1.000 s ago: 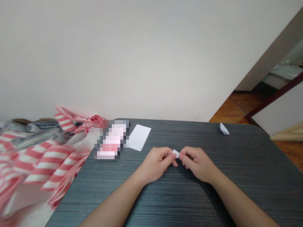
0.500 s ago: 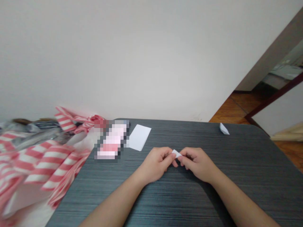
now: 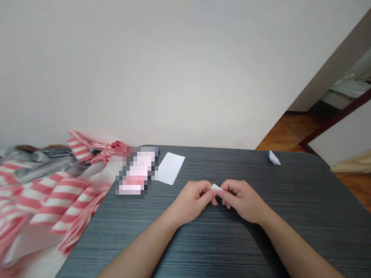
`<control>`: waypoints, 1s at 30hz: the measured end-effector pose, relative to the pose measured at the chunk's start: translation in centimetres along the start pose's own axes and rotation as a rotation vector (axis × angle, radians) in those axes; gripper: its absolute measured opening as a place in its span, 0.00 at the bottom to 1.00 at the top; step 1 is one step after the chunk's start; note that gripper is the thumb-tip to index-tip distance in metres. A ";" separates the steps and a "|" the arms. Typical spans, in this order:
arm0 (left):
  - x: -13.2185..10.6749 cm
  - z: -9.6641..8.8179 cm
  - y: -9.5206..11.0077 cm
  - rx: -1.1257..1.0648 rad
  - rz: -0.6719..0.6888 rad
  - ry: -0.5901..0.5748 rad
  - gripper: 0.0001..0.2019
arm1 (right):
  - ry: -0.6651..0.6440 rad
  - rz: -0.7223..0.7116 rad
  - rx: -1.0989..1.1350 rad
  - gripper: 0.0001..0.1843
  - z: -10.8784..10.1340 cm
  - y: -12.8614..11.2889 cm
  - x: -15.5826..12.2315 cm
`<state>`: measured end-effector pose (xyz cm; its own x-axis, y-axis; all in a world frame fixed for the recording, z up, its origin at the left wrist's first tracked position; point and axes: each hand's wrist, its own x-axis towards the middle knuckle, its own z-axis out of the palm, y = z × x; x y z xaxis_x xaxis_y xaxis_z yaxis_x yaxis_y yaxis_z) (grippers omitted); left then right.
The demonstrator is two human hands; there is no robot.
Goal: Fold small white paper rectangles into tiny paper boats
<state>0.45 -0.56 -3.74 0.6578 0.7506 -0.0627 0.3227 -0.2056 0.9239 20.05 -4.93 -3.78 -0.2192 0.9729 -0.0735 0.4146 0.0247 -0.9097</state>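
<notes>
The left hand (image 3: 189,200) and right hand (image 3: 242,200) pinch a small folded white paper (image 3: 216,187) between their fingertips, over the middle of a dark grained table (image 3: 232,247); the fingers hide most of it. It seems gripped firmly, but it could slip if either pinch loosens. A white paper sheet (image 3: 170,168) lies far left, and a folded paper piece (image 3: 274,158) far right.

Soft even light, no glare. Pale wall (image 3: 185,69) bright. Soft shadow (image 3: 261,247) on dark tabletop (image 3: 307,193). Red-striped cloth (image 3: 49,200) at left side smeared, blurry. Blocky patch (image 3: 135,172) hides far-edge thing.
</notes>
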 end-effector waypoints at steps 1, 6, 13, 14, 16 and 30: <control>0.0 0.0 0.0 -0.009 0.002 -0.002 0.17 | 0.001 -0.006 -0.003 0.12 0.0 0.0 0.0; 0.0 0.0 0.1 0.009 -0.019 -0.008 0.18 | 0.010 -0.013 -0.005 0.13 0.0 0.0 0.0; 0.0 -0.1 0.3 0.033 -0.044 -0.003 0.19 | 0.018 -0.020 -0.020 0.13 0.2 0.1 0.0; 0.0 -0.1 0.3 0.030 -0.047 0.001 0.19 | 0.022 -0.020 -0.021 0.13 0.2 0.1 0.0; 0.1 0.0 0.4 0.013 -0.052 0.011 0.18 | 0.029 -0.017 -0.013 0.13 0.1 0.2 0.0; -0.1 0.1 -0.1 -0.002 -0.025 0.033 0.19 | 0.070 0.003 0.048 0.13 -0.3 0.3 0.0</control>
<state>0.41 -0.64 -3.89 0.6266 0.7759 -0.0736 0.3374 -0.1850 0.9230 20.40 -4.91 -3.91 -0.1554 0.9866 -0.0494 0.3719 0.0121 -0.9282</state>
